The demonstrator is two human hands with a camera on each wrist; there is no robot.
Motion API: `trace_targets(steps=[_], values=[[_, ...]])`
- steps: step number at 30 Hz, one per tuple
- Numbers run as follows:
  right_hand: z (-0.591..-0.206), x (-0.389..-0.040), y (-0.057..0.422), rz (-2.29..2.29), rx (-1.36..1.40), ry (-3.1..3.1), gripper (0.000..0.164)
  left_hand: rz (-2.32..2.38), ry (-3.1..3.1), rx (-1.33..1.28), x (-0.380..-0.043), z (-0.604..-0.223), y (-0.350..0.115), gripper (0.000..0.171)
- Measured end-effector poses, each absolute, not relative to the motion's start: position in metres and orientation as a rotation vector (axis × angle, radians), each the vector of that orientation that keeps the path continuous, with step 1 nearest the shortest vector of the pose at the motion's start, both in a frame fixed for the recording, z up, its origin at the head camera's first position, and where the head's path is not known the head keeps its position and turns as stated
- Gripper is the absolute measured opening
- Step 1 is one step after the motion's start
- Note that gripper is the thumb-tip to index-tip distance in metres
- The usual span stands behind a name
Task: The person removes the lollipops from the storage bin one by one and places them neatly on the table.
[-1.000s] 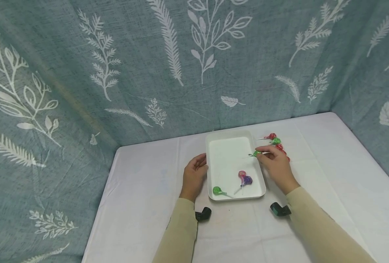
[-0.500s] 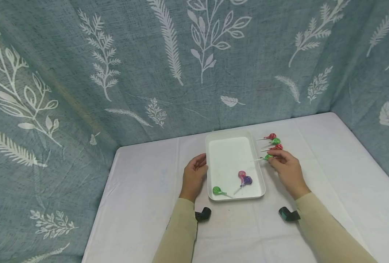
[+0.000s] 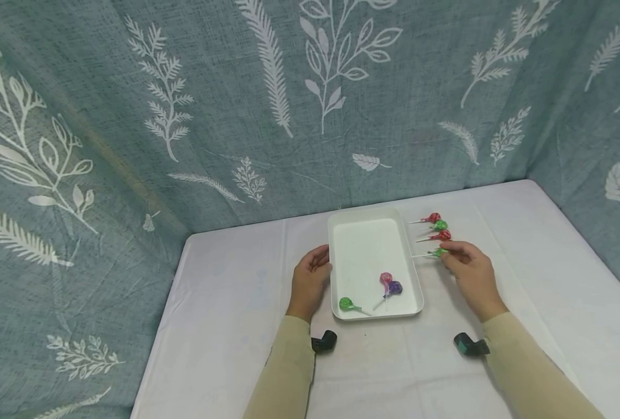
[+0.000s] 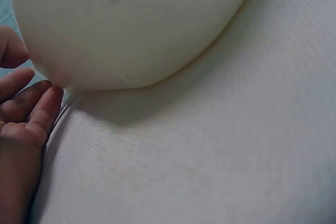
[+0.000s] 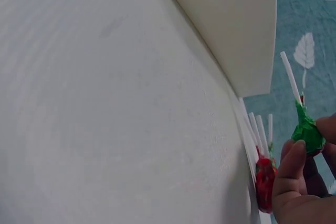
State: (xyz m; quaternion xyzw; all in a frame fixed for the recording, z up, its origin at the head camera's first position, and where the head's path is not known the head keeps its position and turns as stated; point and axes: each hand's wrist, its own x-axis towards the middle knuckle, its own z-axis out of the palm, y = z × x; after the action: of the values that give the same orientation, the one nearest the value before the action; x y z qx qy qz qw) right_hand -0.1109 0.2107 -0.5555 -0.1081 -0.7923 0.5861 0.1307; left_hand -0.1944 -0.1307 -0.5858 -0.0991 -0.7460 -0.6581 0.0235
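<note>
My right hand [image 3: 469, 273] pinches a green-wrapped lollipop [image 3: 438, 252] by its candy end, right of the white tray [image 3: 362, 244]. Its stick points left at the tray's rim; the right wrist view shows this lollipop [image 5: 308, 134] between thumb and fingers. Against the tray's left wall rests my left hand [image 3: 308, 285], fingers loosely extended; the left wrist view shows fingertips [image 4: 50, 98] touching the outer wall. Inside the tray lie a green lollipop [image 3: 345, 304], a pink one [image 3: 385, 278] and a purple one [image 3: 395, 287], the last two touching.
Right of the tray, a red lollipop [image 3: 434, 217], a green one [image 3: 440, 225] and another red one [image 3: 444, 235] lie in a column, sticks leftward. A white cloth [image 3: 226, 326] covers the table. Behind it hangs a blue-green leaf-patterned curtain [image 3: 299, 157].
My right hand has moved rightward and slightly down with the green lollipop, from over the tray's right edge to beside the lollipop column. The left hand and tray have stayed put.
</note>
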Motion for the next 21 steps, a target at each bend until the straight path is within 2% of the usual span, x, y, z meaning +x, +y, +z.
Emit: trace_targets(steps=[21], values=[[-0.558,-0.094,0.239,1.659,-0.501,-2.359,0.043,-2.056,-2.3,-0.312,-0.196,-0.586,-0.131,0.043]])
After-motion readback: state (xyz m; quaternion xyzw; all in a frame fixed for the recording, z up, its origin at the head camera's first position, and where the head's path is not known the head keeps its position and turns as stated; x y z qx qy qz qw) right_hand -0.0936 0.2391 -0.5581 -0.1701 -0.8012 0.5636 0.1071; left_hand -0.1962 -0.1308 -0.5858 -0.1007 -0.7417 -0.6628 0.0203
